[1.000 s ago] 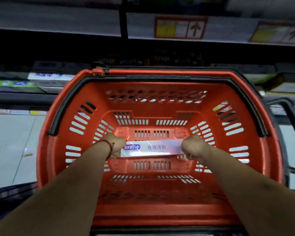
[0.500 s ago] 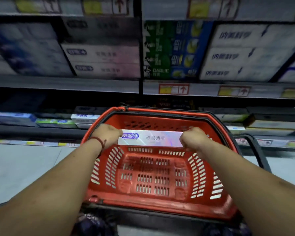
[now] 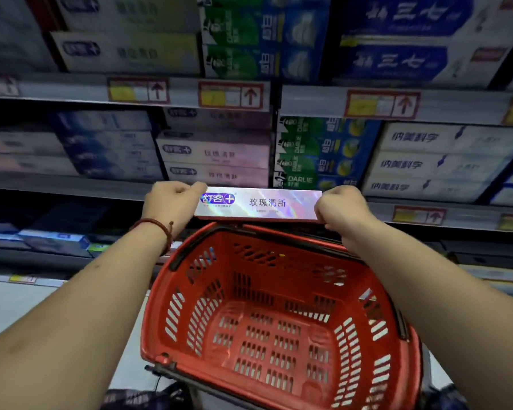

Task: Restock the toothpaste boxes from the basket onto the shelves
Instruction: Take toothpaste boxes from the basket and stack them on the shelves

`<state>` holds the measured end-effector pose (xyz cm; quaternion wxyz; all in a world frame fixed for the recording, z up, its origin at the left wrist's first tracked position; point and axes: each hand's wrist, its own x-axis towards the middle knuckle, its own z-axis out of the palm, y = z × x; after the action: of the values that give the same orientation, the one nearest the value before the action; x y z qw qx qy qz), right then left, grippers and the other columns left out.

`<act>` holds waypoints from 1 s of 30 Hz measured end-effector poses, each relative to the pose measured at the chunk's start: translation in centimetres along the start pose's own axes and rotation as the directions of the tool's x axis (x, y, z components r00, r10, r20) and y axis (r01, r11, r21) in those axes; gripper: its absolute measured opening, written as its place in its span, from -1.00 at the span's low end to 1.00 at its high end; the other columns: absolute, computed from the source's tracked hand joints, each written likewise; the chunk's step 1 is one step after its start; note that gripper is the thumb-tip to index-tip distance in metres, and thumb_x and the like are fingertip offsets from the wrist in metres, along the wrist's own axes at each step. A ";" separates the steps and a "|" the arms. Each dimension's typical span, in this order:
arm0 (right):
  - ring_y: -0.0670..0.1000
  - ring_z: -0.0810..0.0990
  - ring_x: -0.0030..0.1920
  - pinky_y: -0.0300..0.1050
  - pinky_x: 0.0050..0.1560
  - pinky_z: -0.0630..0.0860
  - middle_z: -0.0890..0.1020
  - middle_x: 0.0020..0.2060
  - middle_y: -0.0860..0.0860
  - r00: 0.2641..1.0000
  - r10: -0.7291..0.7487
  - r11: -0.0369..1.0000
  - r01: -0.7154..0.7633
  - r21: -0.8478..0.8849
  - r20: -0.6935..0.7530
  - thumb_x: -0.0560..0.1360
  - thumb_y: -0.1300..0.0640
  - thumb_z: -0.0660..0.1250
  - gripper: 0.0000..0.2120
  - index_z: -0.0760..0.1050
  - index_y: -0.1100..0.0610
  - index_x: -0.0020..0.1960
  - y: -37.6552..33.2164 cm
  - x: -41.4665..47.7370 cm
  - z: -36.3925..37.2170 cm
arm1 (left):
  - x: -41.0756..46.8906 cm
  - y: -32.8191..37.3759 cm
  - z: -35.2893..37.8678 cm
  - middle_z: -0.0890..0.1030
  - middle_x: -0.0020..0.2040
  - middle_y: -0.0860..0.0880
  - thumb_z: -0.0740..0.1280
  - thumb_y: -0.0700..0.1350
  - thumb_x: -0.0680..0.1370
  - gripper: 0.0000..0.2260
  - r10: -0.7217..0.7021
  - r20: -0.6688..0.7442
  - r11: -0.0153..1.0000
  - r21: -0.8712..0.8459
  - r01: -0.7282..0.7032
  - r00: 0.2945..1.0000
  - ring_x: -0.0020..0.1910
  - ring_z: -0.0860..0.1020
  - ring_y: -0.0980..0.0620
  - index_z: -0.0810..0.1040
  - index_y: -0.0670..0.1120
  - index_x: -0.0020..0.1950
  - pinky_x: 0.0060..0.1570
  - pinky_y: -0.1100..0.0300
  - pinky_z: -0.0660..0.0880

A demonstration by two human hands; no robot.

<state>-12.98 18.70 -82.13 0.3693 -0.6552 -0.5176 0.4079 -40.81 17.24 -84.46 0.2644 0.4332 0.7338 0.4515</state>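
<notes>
- Holding level across the middle of the frame, the toothpaste box [image 3: 258, 205] lay lengthwise from left to right, with its printed face turned toward the camera.
- Its far long edge sat at the front lip of the middle shelf [image 3: 71, 184], just below a stack of matching pink boxes [image 3: 219, 155].
- That pink stack rose close under the upper shelf [image 3: 308, 99]; blur hid whether any gap was left above it.
- Green boxes [image 3: 314, 155] stood tight against the right side of the stack, and bluish boxes [image 3: 107, 149] stood against its left side.
- White boxes [image 3: 427, 164] filled the middle shelf farther right.
- Below the held box, the red basket [image 3: 279, 279] gaped open in the lower centre, its slotted floor in full view and its far rim just under the box.
- A strip of pale floor [image 3: 12, 315] showed at the lower left, beside the basket.
- The left hand [image 3: 168, 204] gripped the left end of the box with curled fingers, next to the blue logo; a red bracelet [image 3: 157, 229] circled that wrist.
- The right hand [image 3: 341, 211] gripped the right end in the same way, its fingers curled over the end of the box.
- Both forearms reached in from the bottom corners, passing on either side of the basket.
</notes>
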 end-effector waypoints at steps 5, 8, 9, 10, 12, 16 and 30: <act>0.12 0.47 -0.31 -0.07 -0.31 0.36 0.59 -0.24 0.11 0.994 -0.105 0.994 0.106 0.000 0.023 0.44 0.44 0.16 -0.73 0.51 0.17 -0.01 -1.3 -0.5 1.2 | -0.3 2.1 -0.9 0.59 -0.31 0.12 0.41 0.14 0.45 -0.73 0.042 -0.211 0.996 -0.067 -0.058 0.977 -0.17 0.54 0.02 0.64 -0.05 -0.24 -0.07 0.13 0.44; 0.10 0.62 -0.05 0.05 -0.13 0.53 0.66 -0.01 0.06 0.990 -0.134 0.987 0.129 0.091 0.050 0.48 0.46 0.20 -0.62 0.52 0.11 0.17 -2.2 -1.0 2.3 | 0.5 1.9 -2.1 0.58 -0.32 0.13 0.40 0.13 0.48 -0.73 0.040 -0.271 0.988 -0.131 -0.078 0.962 -0.23 0.50 0.07 0.64 -0.06 -0.21 -0.10 0.16 0.40; 0.04 0.61 -0.06 -0.05 -0.18 0.52 0.66 0.01 0.04 0.987 -0.155 0.982 0.148 0.119 0.047 0.48 0.46 0.19 -0.60 0.52 0.11 0.19 -2.7 -1.1 2.6 | 0.7 1.7 -2.6 0.56 -0.35 0.13 0.40 0.14 0.46 -0.73 0.036 -0.280 0.985 -0.154 -0.082 0.959 -0.25 0.49 0.08 0.62 -0.04 -0.25 -0.10 0.15 0.42; -0.02 0.59 -0.08 -0.15 -0.20 0.47 0.65 0.02 0.00 0.983 -0.180 0.974 0.172 0.146 0.042 0.48 0.47 0.19 -0.58 0.52 0.10 0.20 -3.2 -1.2 3.0 | 0.8 1.4 -3.0 0.56 -0.36 0.14 0.40 0.15 0.43 -0.74 0.035 -0.286 0.979 -0.183 -0.090 0.958 -0.27 0.49 0.08 0.62 -0.03 -0.26 -0.08 0.12 0.44; -0.07 0.59 -0.04 -0.23 -0.19 0.44 0.64 0.06 -0.06 0.972 -0.234 0.957 0.225 0.182 0.032 0.47 0.47 0.20 -0.55 0.53 0.06 0.21 -4.1 -1.4 3.6 | 1.1 1.1 -3.7 0.62 -0.29 0.14 0.43 0.11 0.40 -0.79 0.046 -0.294 0.958 -0.258 -0.126 0.955 -0.24 0.54 0.11 0.67 -0.01 -0.17 0.00 0.07 0.53; -0.15 0.59 0.00 -0.25 -0.09 0.52 0.57 0.20 -0.01 0.952 -0.306 0.940 0.299 0.167 0.020 0.43 0.47 0.23 -0.44 0.53 -0.02 0.28 -4.9 -1.4 4.7 | 1.8 1.1 -4.7 0.70 0.02 -0.04 0.47 -0.10 0.45 -0.76 0.127 -0.272 0.912 -0.347 -0.220 0.954 -0.09 0.61 0.18 0.69 -0.05 0.12 0.05 0.18 0.56; -0.08 0.50 0.28 0.00 0.24 0.58 0.49 0.35 -0.04 0.924 -0.381 0.899 0.380 0.217 -0.038 0.49 0.39 0.30 -0.36 0.38 0.03 0.52 -6.8 1.2 6.8 | 6.0 1.9 -4.8 0.71 0.14 0.03 0.35 -0.28 0.45 -0.59 0.236 -0.162 0.826 -0.486 -0.286 0.958 0.21 0.62 0.08 0.66 0.05 0.23 0.28 0.11 0.50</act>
<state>-21.69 21.56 -78.80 0.5109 -0.4954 -0.5879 0.3846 -46.74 20.79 -80.56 0.2690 0.4231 0.5356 0.6795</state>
